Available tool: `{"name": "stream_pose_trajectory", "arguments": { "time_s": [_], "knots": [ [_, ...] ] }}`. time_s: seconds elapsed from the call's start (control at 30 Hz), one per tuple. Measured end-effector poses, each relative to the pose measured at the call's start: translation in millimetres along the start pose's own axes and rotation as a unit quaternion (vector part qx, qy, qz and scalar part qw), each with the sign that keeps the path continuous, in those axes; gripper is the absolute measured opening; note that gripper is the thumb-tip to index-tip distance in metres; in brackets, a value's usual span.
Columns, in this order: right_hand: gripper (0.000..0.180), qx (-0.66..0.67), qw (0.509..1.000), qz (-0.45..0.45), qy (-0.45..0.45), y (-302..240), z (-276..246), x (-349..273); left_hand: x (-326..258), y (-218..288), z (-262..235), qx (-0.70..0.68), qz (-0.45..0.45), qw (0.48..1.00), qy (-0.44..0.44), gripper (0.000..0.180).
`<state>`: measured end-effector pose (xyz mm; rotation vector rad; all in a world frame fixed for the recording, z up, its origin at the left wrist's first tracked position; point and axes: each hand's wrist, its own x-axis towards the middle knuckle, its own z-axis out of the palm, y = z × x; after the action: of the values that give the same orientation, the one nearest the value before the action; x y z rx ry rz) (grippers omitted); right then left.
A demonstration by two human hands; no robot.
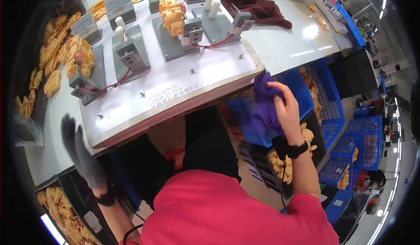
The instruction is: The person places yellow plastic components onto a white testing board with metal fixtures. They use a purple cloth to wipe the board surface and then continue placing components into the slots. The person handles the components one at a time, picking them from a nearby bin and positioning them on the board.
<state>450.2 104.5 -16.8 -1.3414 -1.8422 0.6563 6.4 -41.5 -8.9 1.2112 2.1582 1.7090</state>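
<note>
The left hand [81,153], in a grey glove and blurred, is open below the counter [284,48] edge. The bare right hand [286,109] grips a crumpled purple glove [264,107], which hides a blue crate [323,100] behind. Above the hands stand three grey fixtures [131,54]; one carries a yellow part [172,13]. A maroon cloth [253,2] lies beyond.

On the surface [280,48] I count three grey fixtures [129,52], four meters [118,4] behind them, one maroon cloth [253,4], one purple cloth [264,105].
</note>
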Motion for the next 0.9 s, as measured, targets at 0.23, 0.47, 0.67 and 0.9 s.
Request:
{"name": "stream_pose_trajectory", "arguments": {
  "time_s": [0.23,0.47,0.67,0.9],
  "knots": [
    [0.021,0.275,0.957,0.017,-0.094,-91.8,55.9,-3.5,-27.4,124.2,19.0,-0.034,0.341,0.862,-0.374,0.052],
    [0.089,0.716,0.554,0.209,-0.369,-176.1,84.3,-7.8,-24.4,119.7,81.2,-0.076,0.305,0.917,-0.247,0.044],
    [0.114,0.509,0.736,-0.017,-0.446,-171.0,73.1,-0.2,-14.1,128.7,62.7,-0.297,-0.009,0.920,-0.255,0.024],
    [0.103,0.720,0.477,0.003,-0.505,-185.9,82.9,7.4,-26.7,102.9,72.6,-0.402,-0.038,0.806,-0.432,0.037]
  ]
}}
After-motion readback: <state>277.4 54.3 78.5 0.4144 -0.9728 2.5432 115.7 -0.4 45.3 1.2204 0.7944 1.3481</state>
